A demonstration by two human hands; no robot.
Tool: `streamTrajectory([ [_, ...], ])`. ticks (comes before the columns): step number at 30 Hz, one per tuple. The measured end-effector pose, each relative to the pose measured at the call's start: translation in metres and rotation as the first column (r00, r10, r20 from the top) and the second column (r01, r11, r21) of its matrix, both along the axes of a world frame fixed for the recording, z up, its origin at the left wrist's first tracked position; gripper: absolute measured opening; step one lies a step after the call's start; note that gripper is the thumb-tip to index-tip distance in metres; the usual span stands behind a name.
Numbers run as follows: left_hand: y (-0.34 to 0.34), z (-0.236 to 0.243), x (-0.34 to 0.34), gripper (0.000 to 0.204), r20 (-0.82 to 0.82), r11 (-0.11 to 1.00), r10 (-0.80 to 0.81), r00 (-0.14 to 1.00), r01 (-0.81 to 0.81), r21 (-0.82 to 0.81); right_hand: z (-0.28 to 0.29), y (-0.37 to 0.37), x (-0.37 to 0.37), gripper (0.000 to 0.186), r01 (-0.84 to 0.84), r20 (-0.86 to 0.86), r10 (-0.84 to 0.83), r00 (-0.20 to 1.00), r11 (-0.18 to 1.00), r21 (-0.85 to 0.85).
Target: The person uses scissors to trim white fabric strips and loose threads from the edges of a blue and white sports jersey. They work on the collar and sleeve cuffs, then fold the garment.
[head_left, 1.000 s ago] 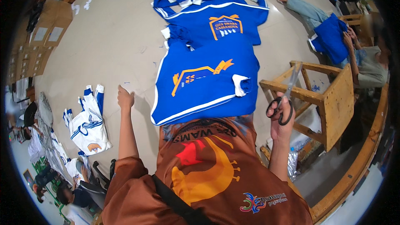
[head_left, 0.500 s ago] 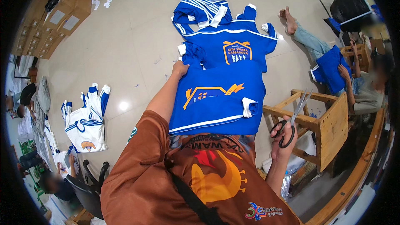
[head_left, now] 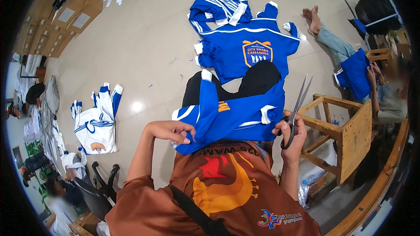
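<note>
My left hand (head_left: 177, 132) is closed on the lower left of a blue garment (head_left: 240, 116) with white cuffs and trim, lying across my lap and folded over. My right hand (head_left: 288, 133) grips black-handled metal scissors (head_left: 298, 98) by the handles, at the garment's right edge, with the long blades pointing away from me and slightly apart. My dark-trousered knees (head_left: 260, 78) show beyond the garment. Past them more blue garments (head_left: 240, 39) with white stripes lie on the floor, one bearing an orange emblem.
A wooden stool (head_left: 354, 140) stands close on my right, near a sitting co-worker (head_left: 387, 100) holding blue cloth. White-and-blue garments (head_left: 96, 129) lie on the left floor, with cardboard boxes (head_left: 74, 8) behind. An office chair (head_left: 103, 183) and another person (head_left: 65, 192) are at lower left.
My left hand reached to the garment's far end and has drawn back toward me with cloth, folding it over and uncovering my knees. The scissors have risen slightly.
</note>
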State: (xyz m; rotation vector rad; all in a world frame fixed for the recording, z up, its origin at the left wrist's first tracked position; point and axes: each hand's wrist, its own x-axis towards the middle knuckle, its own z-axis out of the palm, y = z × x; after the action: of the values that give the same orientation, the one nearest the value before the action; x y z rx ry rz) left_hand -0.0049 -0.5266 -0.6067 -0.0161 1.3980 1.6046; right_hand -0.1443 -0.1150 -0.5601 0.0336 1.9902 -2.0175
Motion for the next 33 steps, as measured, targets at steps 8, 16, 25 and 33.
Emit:
streamTrajectory([
  [8, 0.006, -0.094, -0.061, 0.079, -0.504, 0.399, 0.382, 0.774, -0.63, -0.666, 0.002, -0.014, -0.012, 0.037, -0.011, 0.007, 0.011, 1.0, 1.0, 0.028],
  [16, 0.053, -0.127, -0.139, 0.031, -0.705, 0.565, 0.118, 0.699, -0.631, -0.531, 0.005, -0.008, -0.003, 0.039, 0.062, -0.052, -0.06, 0.997, 0.997, 0.042],
  [25, 0.155, 0.049, -0.128, 0.031, -0.998, 0.677, 0.048, 0.044, -0.736, 0.0, 0.015, -0.054, -0.009, 0.041, -0.015, 0.049, 0.025, 0.998, 0.979, -0.204],
  [33, 0.173, 0.059, -0.107, 0.026, -0.827, 0.732, 0.447, 0.34, -0.671, 0.119, 0.01, -0.067, -0.037, 0.036, -0.008, 0.193, 0.054, 0.98, 0.973, -0.232],
])
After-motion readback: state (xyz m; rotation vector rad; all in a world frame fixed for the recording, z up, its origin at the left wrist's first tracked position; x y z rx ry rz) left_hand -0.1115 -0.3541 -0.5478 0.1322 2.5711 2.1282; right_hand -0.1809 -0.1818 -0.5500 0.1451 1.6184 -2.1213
